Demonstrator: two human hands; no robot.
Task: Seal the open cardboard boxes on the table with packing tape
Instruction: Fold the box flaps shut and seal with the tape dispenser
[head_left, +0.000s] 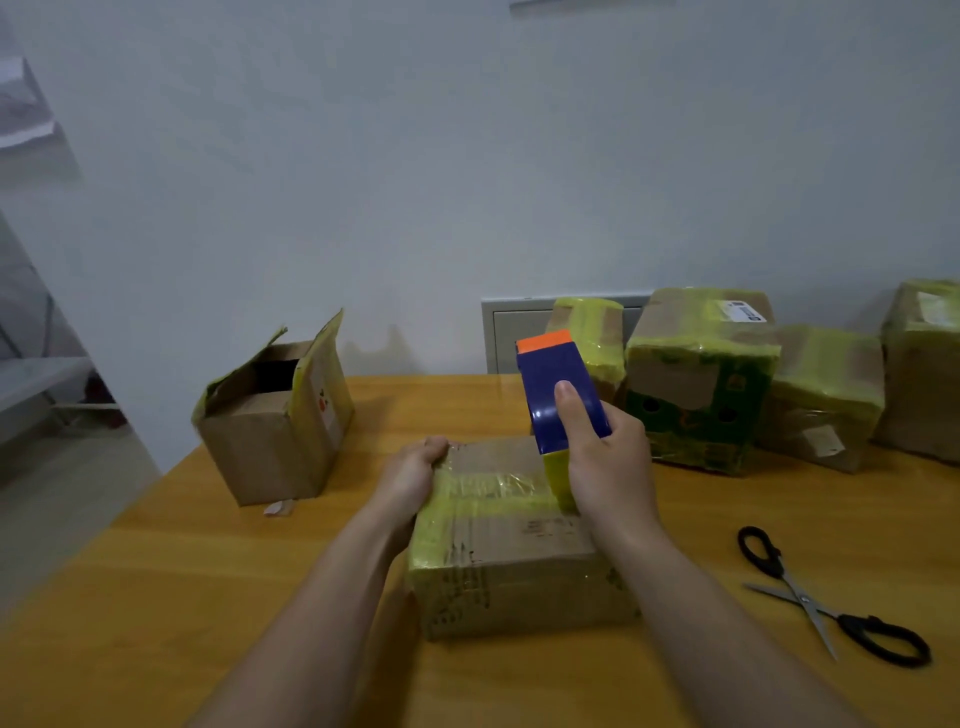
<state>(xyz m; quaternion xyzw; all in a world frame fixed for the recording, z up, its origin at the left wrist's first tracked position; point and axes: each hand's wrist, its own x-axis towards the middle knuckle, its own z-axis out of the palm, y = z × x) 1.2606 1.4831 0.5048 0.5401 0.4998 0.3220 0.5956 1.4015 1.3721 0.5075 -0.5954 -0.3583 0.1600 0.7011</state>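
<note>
The centre box (519, 545) lies closed on the table (182, 597), near the person, in the lower middle of the view. A tape strip (488, 486), yellowish, runs across its top from the left edge towards the right. The left hand (410, 473) grips the box at about 10 o'clock of the top, with the fingers curled over the edge where the strip begins. The right hand (605, 457) is at 3 o'clock of the top. Its fingers are wrapped around the blue tape dispenser (558, 395), with the thumb flat on its back, and the yellow roll touches the box there.

The step in hand seems to be laying tape over this box, and the strip has nearly crossed it. The next move calls for drawing the dispenser over the right edge and down the side, then cutting the tape, with the left hand steadying the box.

From the centre box, an open box (260, 441) stands at 10 o'clock with its flaps up, not yet sealed. The sealed boxes (696, 384) stand in a row at 2 o'clock, and the scissors (810, 597) lie at 4 o'clock with the blades apart
</note>
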